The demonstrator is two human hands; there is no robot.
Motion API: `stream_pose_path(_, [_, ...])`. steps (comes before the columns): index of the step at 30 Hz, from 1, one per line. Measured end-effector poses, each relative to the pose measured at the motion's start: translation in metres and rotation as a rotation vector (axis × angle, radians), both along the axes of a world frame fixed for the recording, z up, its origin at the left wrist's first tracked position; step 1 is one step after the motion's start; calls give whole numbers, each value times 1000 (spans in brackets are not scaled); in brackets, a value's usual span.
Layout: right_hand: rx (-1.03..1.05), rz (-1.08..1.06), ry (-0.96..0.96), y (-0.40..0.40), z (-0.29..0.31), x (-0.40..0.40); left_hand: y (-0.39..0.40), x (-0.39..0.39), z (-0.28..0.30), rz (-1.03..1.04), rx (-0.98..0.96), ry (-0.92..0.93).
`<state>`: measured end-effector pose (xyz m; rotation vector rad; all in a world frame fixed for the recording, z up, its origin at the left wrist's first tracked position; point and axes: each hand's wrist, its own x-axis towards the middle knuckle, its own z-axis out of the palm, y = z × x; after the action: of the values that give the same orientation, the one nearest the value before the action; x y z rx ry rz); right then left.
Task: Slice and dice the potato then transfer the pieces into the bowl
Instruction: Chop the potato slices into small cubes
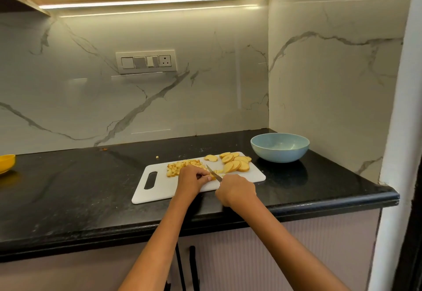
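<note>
1. Fingers (206, 178) of the left hand (191, 180) are curling down onto a small potato piece (213, 177) at frame center, pinning it to the cutting board (159, 188); most of that piece is hidden under the hand.
2. The right hand (236, 190) is clenching around the handle of the knife (213, 173); the handle itself is hidden inside the fist.
3. The blade is angling up and to the left from the fist, its tip sitting just right of the left hand's knuckles and its edge resting at the pinned piece.
4. The diced potato pile (182, 167) is lying on the board directly above and left of the left hand, touching it or just beside it; cannot tell which.
5. The round potato slices (235, 162) are overlapping in a heap at the board's upper right corner, with one separate slice (210, 158) lying just left of them.
6. One stray cube (157, 157) is sitting on the black countertop (80, 188), above the board's upper left edge.
7. The blue bowl (280, 148) is standing upright on the countertop at right of center, just beyond the board's right corner, not touching it; no pieces showing inside.
8. A yellow dish (5, 162) is showing partly at the left edge of the frame.
9. A switch panel (146, 61) is sitting on the marble backsplash, upper center-left.
</note>
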<state>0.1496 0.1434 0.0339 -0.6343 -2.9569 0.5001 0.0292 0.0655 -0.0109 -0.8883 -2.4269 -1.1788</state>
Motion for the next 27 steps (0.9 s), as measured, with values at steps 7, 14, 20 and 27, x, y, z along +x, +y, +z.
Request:
stream_pose_path(7, [83, 30, -51, -7, -2, -10, 1, 3, 2, 3, -25, 5])
stream_pose_path(14, [261, 52, 9, -7, -14, 4, 0, 1, 0, 7, -16, 9])
stream_pose_path(20, [70, 20, 33, 7, -5, 0, 0, 2, -1, 16, -9, -3])
stream_pose_path(27, [-154, 4, 2, 14, 1, 2, 2, -2, -1, 102, 20, -15])
